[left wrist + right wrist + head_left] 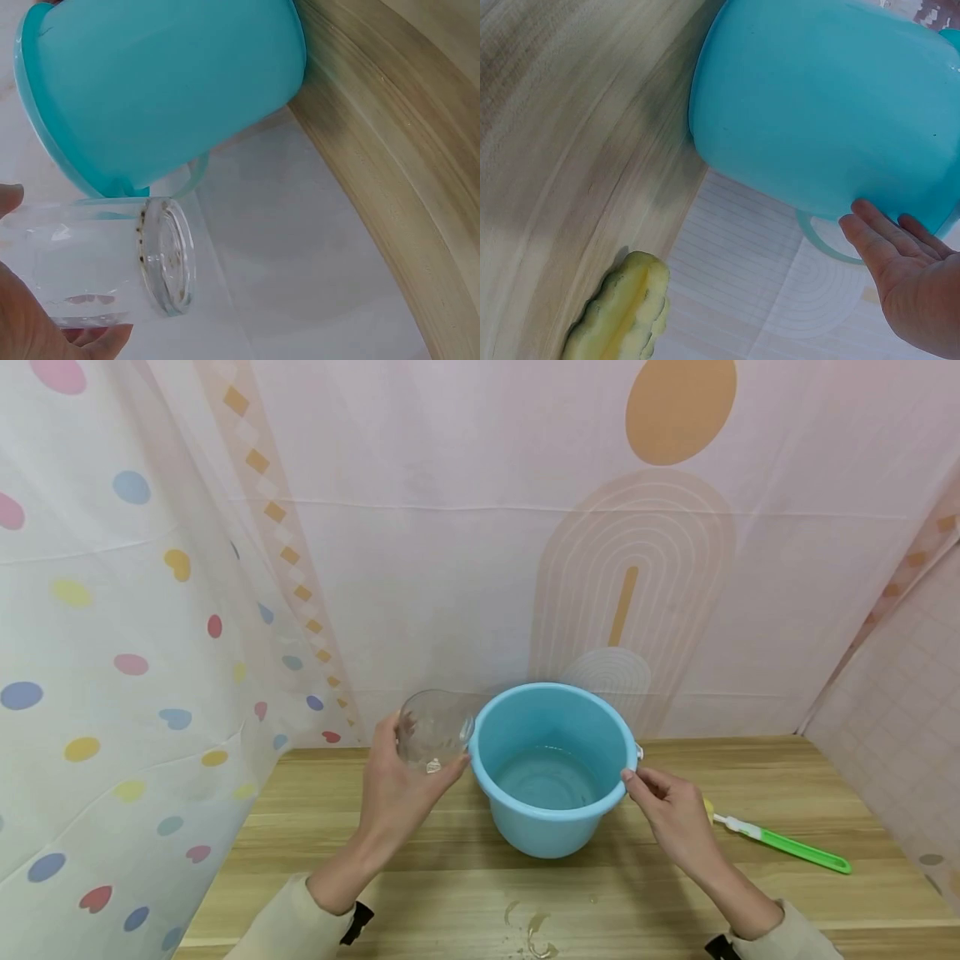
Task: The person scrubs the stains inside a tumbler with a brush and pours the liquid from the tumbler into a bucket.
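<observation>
My left hand (401,802) holds a clear glass cup (435,727) beside the left rim of a light-blue bucket (543,837). In the left wrist view, dark specks ring the cup's thick base (169,255). Shallow water (547,779) covers the bottom of the bucket, which stands upright on the table. At the bucket's right rim, my right hand (678,818) pinches the edge with the thumb on top. Its fingers (877,236) lie along the outer wall below the rim in the right wrist view.
A brush with a green handle (802,850) lies right of the bucket; its yellow sponge head (622,311) shows in the right wrist view. Small wet patches (536,935) mark the wooden table (420,877) in front. A patterned curtain (420,568) hangs behind.
</observation>
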The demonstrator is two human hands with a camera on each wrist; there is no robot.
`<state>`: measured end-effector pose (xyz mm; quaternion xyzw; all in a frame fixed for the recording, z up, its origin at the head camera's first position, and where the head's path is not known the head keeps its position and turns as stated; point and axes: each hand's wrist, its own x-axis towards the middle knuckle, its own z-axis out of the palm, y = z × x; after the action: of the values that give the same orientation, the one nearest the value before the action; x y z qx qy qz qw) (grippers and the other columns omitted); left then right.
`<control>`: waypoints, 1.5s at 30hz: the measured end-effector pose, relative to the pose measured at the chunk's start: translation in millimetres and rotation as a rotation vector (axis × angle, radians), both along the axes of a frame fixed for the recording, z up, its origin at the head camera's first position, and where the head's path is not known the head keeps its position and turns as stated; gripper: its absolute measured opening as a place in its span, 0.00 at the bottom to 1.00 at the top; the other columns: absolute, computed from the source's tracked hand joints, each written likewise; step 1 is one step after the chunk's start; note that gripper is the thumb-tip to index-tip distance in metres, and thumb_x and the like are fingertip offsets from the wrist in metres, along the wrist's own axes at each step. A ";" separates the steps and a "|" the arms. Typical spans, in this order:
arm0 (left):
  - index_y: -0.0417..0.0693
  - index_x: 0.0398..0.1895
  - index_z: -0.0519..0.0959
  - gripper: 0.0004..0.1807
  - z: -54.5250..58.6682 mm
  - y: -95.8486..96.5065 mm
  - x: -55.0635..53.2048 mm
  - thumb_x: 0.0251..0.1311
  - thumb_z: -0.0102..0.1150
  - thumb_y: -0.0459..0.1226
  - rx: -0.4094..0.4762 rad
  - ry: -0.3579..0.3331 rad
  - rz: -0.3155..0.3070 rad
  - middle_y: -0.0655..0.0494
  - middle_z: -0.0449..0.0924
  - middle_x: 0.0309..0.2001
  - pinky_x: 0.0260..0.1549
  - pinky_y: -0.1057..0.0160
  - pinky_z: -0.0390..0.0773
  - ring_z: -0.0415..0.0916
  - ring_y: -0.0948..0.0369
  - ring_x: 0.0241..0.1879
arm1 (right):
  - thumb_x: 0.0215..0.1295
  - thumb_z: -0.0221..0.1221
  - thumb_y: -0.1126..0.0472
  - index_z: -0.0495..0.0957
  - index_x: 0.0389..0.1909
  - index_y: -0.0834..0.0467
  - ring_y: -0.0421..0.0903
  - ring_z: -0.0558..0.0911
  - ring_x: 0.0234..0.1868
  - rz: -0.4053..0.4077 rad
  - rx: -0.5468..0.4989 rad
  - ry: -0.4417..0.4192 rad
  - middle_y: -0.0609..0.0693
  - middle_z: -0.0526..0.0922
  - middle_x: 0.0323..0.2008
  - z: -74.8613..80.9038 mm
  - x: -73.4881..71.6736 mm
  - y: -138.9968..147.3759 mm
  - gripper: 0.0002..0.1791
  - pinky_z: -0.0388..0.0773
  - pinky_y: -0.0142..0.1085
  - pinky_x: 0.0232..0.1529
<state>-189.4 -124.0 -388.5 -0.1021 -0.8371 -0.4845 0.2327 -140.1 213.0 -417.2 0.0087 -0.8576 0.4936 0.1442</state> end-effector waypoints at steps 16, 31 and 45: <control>0.41 0.67 0.71 0.48 -5.3 -6.1 19.0 0.41 0.88 0.39 0.076 0.173 -0.005 0.47 0.78 0.58 0.52 0.45 0.78 0.76 0.53 0.57 | 0.80 0.58 0.52 0.86 0.54 0.64 0.43 0.75 0.31 0.010 -0.010 -0.023 0.49 0.88 0.33 -0.7 -1.2 2.0 0.20 0.76 0.33 0.37; 0.39 0.68 0.73 0.49 -24.4 3.9 39.5 0.36 0.86 0.34 0.194 0.327 -0.094 0.46 0.82 0.53 0.51 0.65 0.82 0.80 0.52 0.51 | 0.81 0.57 0.49 0.86 0.55 0.64 0.45 0.79 0.35 0.017 0.007 -0.016 0.51 0.88 0.36 0.5 -0.9 3.6 0.22 0.79 0.33 0.39; 0.29 0.57 0.76 0.47 -50.1 14.0 52.5 0.49 0.81 0.58 0.187 0.524 -0.189 0.44 0.82 0.42 0.43 0.68 0.83 0.82 0.52 0.38 | 0.80 0.58 0.52 0.86 0.54 0.65 0.44 0.81 0.37 0.011 0.007 0.001 0.52 0.89 0.38 2.5 -0.4 1.7 0.20 0.80 0.32 0.39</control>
<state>-136.9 -110.1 -438.7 -0.2793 -0.6870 -0.5361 0.4032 -140.5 214.7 -414.6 0.0142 -0.8593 0.4912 0.1418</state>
